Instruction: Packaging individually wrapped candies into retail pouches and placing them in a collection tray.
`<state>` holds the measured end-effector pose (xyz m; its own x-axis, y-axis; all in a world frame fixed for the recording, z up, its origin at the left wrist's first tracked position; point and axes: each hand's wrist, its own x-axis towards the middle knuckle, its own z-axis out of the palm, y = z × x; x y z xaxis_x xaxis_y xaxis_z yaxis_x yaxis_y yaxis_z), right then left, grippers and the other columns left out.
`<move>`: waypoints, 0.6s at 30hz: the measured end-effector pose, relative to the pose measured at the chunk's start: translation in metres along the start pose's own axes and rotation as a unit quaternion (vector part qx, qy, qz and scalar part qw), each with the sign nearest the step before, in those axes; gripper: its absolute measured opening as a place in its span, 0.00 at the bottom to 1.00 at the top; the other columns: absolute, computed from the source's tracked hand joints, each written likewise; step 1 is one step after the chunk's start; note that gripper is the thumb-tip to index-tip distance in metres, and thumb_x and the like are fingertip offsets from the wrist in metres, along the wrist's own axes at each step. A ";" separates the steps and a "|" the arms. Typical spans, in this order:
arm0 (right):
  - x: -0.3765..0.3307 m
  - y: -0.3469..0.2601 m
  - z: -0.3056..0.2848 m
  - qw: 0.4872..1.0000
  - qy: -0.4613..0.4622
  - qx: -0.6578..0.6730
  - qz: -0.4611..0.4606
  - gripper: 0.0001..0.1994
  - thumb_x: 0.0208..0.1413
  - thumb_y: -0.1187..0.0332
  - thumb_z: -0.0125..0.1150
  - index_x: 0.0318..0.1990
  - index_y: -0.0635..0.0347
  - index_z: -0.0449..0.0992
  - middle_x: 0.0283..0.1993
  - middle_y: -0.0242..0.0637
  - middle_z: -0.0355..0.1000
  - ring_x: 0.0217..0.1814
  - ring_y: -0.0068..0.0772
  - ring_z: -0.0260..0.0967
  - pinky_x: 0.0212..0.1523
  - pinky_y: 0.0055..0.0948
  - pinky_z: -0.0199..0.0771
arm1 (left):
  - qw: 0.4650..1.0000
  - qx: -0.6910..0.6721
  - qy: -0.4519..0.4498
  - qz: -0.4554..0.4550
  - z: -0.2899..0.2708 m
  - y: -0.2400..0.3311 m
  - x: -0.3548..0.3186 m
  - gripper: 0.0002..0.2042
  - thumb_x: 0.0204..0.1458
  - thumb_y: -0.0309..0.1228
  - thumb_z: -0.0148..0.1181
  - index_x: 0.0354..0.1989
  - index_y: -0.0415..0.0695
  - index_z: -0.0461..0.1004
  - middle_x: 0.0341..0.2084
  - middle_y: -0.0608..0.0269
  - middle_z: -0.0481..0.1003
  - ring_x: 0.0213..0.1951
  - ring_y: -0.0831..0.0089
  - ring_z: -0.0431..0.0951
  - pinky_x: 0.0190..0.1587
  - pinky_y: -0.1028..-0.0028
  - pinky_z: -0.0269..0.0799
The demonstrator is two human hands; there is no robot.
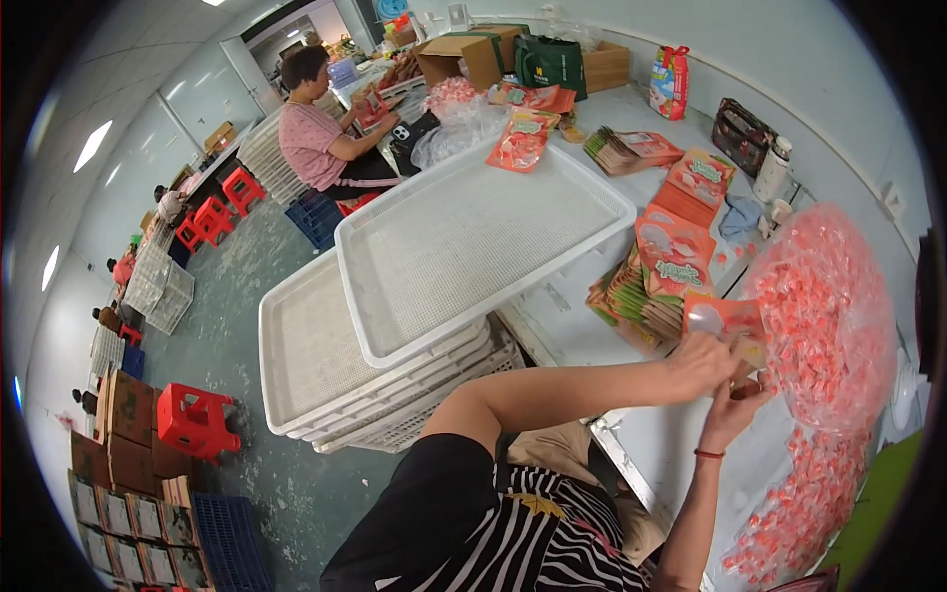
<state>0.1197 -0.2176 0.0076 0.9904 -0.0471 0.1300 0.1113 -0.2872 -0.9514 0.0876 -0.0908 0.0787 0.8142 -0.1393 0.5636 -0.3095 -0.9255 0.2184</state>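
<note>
A red-and-tan pouch (725, 314), seemingly tilted, is held in the fingers (718, 372).

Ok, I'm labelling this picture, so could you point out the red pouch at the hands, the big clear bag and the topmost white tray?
Red pouch (727, 312): head view, upper part of its face.
Clear bag (827, 311): head view, bulging side.
Topmost white tray (478, 247): head view, bare floor.
</note>
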 end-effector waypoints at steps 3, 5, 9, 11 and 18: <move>-0.017 -0.010 0.007 0.945 0.119 -0.051 -0.300 0.16 0.53 0.69 0.63 0.46 0.62 0.65 0.26 0.31 0.70 0.30 0.25 0.69 0.33 0.26 0.70 | 0.999 -0.009 -0.034 0.011 0.006 0.014 0.008 0.15 0.43 0.28 0.57 0.38 0.32 0.67 0.26 0.47 0.74 0.25 0.53 0.79 0.23 0.60 0.73; -0.017 -0.002 -0.008 0.945 0.083 -0.155 -0.277 0.13 0.53 0.69 0.62 0.43 0.62 0.67 0.25 0.31 0.70 0.28 0.26 0.70 0.31 0.28 0.71 | 0.999 -0.034 0.017 0.000 0.007 0.019 0.006 0.15 0.43 0.27 0.56 0.38 0.31 0.67 0.27 0.47 0.73 0.26 0.53 0.79 0.23 0.60 0.72; -0.023 -0.005 -0.040 0.982 -0.141 -0.119 -0.023 0.04 0.53 0.72 0.56 0.33 0.61 0.70 0.18 0.31 0.65 0.17 0.27 0.64 0.19 0.31 0.65 | 0.998 -0.003 -0.055 0.005 0.039 0.028 -0.019 0.14 0.44 0.29 0.55 0.38 0.33 0.69 0.30 0.48 0.73 0.27 0.57 0.78 0.21 0.65 0.73; -0.019 -0.001 -0.062 0.928 -0.316 0.105 0.170 0.05 0.57 0.71 0.52 0.31 0.60 0.69 0.18 0.28 0.64 0.16 0.26 0.61 0.17 0.29 0.61 | 0.998 0.000 -0.042 0.043 0.051 0.031 -0.038 0.15 0.44 0.30 0.55 0.38 0.33 0.69 0.31 0.49 0.73 0.28 0.60 0.79 0.21 0.66 0.74; -0.042 0.043 -0.062 0.695 -0.230 0.620 0.282 0.17 0.63 0.62 0.47 0.54 0.62 0.67 0.53 0.37 0.69 0.52 0.33 0.68 0.51 0.34 0.72 | 0.987 -0.075 -0.058 0.132 0.031 0.068 -0.044 0.21 0.44 0.26 0.57 0.48 0.29 0.66 0.27 0.52 0.72 0.28 0.61 0.78 0.23 0.67 0.74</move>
<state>0.0779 -0.2878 -0.0215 0.7952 0.5746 -0.1937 -0.6024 0.7117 -0.3614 0.0460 -0.1588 0.0438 0.7429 -0.4165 0.5240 -0.5809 -0.7902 0.1954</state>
